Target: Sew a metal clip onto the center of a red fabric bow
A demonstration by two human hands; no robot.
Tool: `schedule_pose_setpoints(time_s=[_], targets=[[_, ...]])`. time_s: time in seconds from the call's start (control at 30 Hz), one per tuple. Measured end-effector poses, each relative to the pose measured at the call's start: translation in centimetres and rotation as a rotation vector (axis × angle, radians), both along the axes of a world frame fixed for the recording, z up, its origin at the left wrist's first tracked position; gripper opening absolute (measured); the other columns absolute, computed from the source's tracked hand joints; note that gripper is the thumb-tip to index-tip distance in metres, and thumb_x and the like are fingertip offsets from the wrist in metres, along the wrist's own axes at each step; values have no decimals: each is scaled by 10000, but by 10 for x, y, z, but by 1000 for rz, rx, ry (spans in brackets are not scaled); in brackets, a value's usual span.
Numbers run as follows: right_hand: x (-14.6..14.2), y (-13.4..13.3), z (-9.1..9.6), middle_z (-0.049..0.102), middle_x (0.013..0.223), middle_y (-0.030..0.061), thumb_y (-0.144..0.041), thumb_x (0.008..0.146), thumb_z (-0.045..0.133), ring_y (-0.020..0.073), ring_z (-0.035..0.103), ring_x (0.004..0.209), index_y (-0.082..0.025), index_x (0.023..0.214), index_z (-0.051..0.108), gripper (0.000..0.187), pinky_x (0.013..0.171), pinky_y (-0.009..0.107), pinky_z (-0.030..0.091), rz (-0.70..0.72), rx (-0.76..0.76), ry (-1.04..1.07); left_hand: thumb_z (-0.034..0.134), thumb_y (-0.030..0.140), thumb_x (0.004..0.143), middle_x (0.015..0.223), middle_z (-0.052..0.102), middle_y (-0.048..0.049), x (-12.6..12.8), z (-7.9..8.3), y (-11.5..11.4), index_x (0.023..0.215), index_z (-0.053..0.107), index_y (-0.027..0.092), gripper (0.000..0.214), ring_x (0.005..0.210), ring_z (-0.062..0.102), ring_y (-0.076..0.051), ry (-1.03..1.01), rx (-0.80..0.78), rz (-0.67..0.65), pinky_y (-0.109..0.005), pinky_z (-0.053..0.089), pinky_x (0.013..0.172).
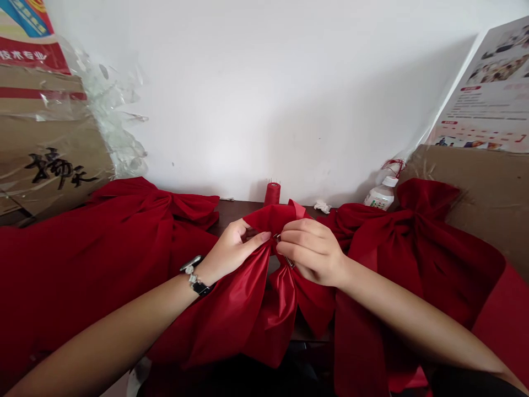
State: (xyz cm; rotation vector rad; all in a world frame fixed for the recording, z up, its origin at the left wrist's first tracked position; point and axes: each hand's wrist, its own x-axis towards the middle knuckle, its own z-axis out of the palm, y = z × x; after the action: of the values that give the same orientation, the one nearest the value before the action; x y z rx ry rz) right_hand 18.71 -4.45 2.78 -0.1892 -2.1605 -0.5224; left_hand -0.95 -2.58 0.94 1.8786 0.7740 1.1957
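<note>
A red fabric bow (248,298) lies gathered in front of me on a dark table (231,208). My left hand (233,248), with a watch on the wrist, pinches the gathered middle of the bow from the left. My right hand (309,251) is closed on the same knot from the right, and a small metal piece (285,256), perhaps a pin or clip, shows between its fingers. Both hands touch each other at the bow's centre.
More red bows are heaped at the left (103,242) and the right (413,248). A red thread spool (272,193) and a white plastic bottle (382,194) stand by the white wall. Cardboard boxes (45,143) flank both sides, with a poster (487,94) at the right.
</note>
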Motion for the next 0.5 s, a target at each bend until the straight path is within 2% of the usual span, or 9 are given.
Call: schedule_pose_setpoints(time_s=[0.07, 0.1, 0.2, 0.27, 0.3, 0.37, 0.5], targets=[[-1, -9, 4, 640, 866, 72, -83, 907, 458, 186, 627, 911, -162, 981, 572, 158, 771, 321, 541, 33, -42, -5, 657, 407, 830, 925, 751, -71, 1, -3, 4, 964, 695, 159, 285, 865, 693, -224, -6, 6, -1, -313, 546, 791], [-1, -15, 8, 631, 867, 75, -93, 919, 449, 188, 630, 919, -161, 973, 556, 138, 785, 327, 548, 72, -121, 20, 651, 408, 833, 917, 751, -73, 1, -4, 7, 948, 694, 158, 279, 875, 693, -228, -13, 0, 3, -320, 545, 805], [6, -39, 25, 599, 871, 75, -173, 968, 417, 199, 648, 930, -185, 944, 499, 87, 797, 357, 572, 240, -538, 234, 643, 413, 836, 909, 750, -79, -1, -7, 12, 929, 693, 153, 280, 905, 690, -240, -25, -28, 53, -337, 539, 824], [15, -56, 39, 590, 815, 47, -221, 980, 429, 177, 663, 787, -212, 950, 480, 60, 727, 358, 584, 361, -764, 385, 650, 410, 833, 976, 744, -90, -2, -7, 13, 994, 686, 149, 309, 960, 679, -249, -29, -27, 103, -352, 526, 858], [20, -64, 45, 569, 746, 26, -226, 977, 442, 149, 638, 653, -217, 953, 482, 47, 648, 334, 578, 420, -817, 439, 655, 409, 830, 1011, 739, -94, -2, -6, 12, 1023, 680, 149, 325, 985, 672, -253, -28, -22, 116, -359, 520, 875], [28, -78, 56, 488, 622, -11, -215, 961, 476, 99, 520, 469, -215, 936, 502, 36, 492, 277, 513, 477, -819, 515, 661, 412, 827, 1023, 737, -95, -1, -6, 9, 1029, 676, 152, 330, 995, 670, -256, -29, -7, 121, -365, 519, 880], [32, -94, 64, 283, 518, -43, -226, 966, 459, 73, 300, 366, -232, 837, 500, 135, 344, 236, 332, 476, -836, 522, 662, 422, 823, 931, 745, -82, 2, -6, 6, 1007, 670, 154, 325, 931, 686, -251, -53, 17, 125, -356, 536, 845]])
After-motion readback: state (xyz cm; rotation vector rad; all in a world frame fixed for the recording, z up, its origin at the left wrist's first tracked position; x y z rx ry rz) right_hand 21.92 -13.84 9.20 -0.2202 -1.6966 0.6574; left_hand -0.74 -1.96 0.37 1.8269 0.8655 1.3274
